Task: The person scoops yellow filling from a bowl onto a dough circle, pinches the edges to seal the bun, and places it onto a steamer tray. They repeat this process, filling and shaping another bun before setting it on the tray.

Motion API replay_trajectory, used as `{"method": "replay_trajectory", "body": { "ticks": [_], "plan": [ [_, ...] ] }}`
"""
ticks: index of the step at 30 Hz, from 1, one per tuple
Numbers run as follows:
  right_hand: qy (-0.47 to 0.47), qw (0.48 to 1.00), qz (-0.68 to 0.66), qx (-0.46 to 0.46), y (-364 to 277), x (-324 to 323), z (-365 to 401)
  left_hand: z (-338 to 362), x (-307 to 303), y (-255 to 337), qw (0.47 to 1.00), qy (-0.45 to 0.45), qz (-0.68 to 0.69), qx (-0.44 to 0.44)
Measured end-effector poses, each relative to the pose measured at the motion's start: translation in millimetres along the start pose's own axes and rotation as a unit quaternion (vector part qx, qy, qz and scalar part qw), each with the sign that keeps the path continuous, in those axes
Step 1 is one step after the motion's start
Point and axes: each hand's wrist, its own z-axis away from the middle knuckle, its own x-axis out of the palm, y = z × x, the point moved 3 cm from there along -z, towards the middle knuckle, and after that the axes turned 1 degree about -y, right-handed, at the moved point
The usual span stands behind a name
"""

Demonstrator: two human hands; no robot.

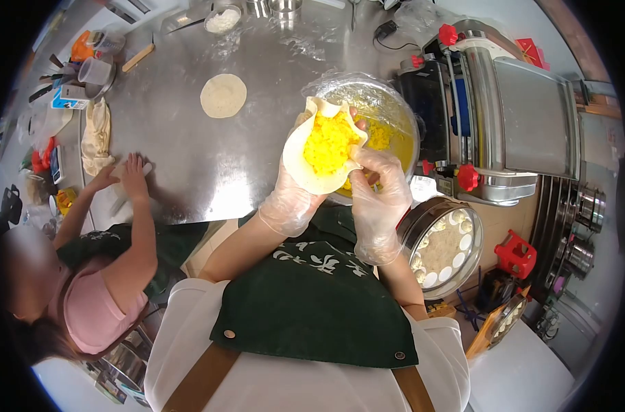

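Observation:
A round dough wrapper (299,163) is cupped in my left hand (288,206), with a mound of crumbly yellow filling (332,143) on it. My right hand (381,196) pinches the wrapper's right edge between thumb and fingers. Clear plastic gloves cover both hands. The wrapper's rim curls up around the filling, and its top is open. Behind my hands is a large metal bowl (417,141) of the same yellow filling, partly covered with plastic wrap. A single flat dough disc (223,95) lies on the steel table farther left.
At left, a co-worker's hands (132,177) press on the steel table (189,158) beside a long piece of dough (96,137). A roller machine (487,117) stands right of the bowl. Below it, a round steamer tray (439,257) holds several white buns around its edge.

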Motion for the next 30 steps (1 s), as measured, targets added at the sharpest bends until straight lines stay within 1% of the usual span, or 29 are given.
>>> {"method": "replay_trajectory", "body": {
  "ticks": [3,6,9,12,15,18,21,24,27,30],
  "plan": [
    [0.004,0.995,-0.054,0.078,3,3,2,0,3,3,1.000,0.006,-0.022,-0.004],
    [-0.033,0.999,-0.032,0.018,7,-1,-6,2,4,7,1.000,-0.009,-0.026,-0.008],
    [-0.081,0.995,0.066,0.001,-2,-5,-17,2,0,8,0.999,0.028,0.020,-0.034],
    [-0.073,0.993,0.086,-0.022,2,-5,-16,4,1,8,0.998,0.047,-0.039,-0.018],
    [-0.069,0.995,0.068,-0.033,1,-4,-14,2,-3,7,0.999,0.018,-0.037,-0.020],
    [-0.091,0.996,-0.003,0.018,5,-4,-11,-1,-9,3,0.999,0.041,0.004,-0.022],
    [-0.098,0.994,-0.034,-0.013,8,-4,-15,-1,-3,5,0.998,0.054,-0.012,-0.043],
    [-0.137,0.990,0.029,0.022,3,-10,-25,1,-1,7,0.997,0.053,-0.025,-0.052],
    [-0.145,0.985,0.092,-0.016,3,-13,-28,4,2,6,0.996,0.054,-0.030,-0.062],
    [-0.136,0.983,0.097,-0.074,1,-15,-30,1,-8,4,0.994,0.013,0.045,-0.094]
  ]
}}
